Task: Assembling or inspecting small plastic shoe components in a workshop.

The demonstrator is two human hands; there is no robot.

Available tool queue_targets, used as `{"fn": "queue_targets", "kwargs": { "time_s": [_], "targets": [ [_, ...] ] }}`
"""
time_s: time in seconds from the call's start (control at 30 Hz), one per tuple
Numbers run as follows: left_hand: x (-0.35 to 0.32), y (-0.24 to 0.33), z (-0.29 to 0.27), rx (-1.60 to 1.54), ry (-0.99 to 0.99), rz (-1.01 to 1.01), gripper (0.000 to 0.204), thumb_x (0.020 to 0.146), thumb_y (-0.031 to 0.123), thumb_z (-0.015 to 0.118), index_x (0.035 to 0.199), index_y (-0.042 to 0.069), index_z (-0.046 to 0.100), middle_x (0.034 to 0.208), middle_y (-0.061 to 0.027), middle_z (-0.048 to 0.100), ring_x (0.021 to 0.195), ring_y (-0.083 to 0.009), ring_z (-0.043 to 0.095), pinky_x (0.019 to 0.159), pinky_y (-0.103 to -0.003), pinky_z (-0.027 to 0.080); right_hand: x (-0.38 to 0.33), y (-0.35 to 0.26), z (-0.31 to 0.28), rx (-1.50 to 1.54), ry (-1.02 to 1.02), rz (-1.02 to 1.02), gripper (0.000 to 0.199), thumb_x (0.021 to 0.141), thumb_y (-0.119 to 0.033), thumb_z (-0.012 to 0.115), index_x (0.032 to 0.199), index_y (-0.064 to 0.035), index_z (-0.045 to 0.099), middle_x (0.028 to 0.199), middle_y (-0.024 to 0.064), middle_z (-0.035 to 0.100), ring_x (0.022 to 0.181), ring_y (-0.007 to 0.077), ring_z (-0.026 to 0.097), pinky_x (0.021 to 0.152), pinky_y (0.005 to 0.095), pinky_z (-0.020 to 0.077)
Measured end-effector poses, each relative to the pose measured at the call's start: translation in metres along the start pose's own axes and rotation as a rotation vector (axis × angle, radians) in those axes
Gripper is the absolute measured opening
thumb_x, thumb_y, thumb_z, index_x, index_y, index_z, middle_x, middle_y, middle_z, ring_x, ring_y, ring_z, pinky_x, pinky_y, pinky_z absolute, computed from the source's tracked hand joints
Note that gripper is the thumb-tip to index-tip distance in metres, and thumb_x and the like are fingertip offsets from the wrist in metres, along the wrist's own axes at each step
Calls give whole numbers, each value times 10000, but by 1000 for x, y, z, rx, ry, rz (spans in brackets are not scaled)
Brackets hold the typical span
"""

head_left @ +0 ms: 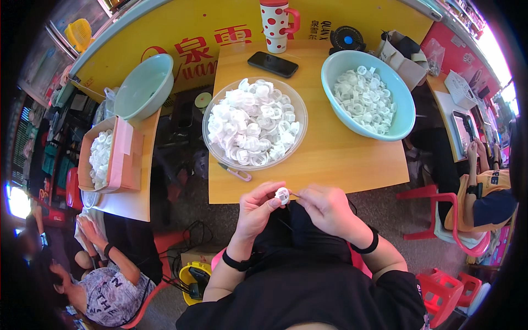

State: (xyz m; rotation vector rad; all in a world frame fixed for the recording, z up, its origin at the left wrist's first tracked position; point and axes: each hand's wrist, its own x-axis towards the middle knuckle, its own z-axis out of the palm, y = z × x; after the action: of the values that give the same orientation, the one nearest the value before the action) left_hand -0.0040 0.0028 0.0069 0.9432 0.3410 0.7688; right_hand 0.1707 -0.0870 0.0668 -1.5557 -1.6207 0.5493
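Note:
Just off the table's near edge, my left hand (256, 208) pinches a small white round plastic part (282, 195) between thumb and fingers. Close beside it, my right hand (328, 208) grips a thin brownish tool (295, 194), its tip at the part; its kind is too small to tell. Beyond my hands stands a clear round tub (205, 127) heaped with similar white parts (250, 121). A light-blue basin (406, 124) at the right holds more white parts (366, 99). A small pink-handled cutter (240, 174) lies by the tub's near left side.
A black phone (273, 64), a red-dotted tumbler (274, 27) and a black round fan-like device (347, 40) are at the table's (352, 170) far side. Left stand a cardboard box (125, 165) of white parts and a green basin (144, 88). People sit at both sides.

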Motion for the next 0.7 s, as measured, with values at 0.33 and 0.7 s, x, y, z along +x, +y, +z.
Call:
{"fn": "queue_targets", "kwargs": {
  "time_s": [0.33,0.7],
  "targets": [
    [-1,-3,6,227,48,10,270,863,-21,618,1130,-62,620,1008,-101,619,904,-152,618,790,-262,495,0,-10,-14,-711,-149,-244,125,751,-127,609,855,-60,618,731,63,522,637,216,597,535,349,461],
    [10,-17,-1,-195,-60,-151,545,913,75,601,1406,-10,383,1138,-170,628,950,-190,633,825,-275,506,10,4,-18,-388,-15,-176,212,784,-181,679,953,-112,572,820,91,521,665,271,602,520,382,476]
  ]
}}
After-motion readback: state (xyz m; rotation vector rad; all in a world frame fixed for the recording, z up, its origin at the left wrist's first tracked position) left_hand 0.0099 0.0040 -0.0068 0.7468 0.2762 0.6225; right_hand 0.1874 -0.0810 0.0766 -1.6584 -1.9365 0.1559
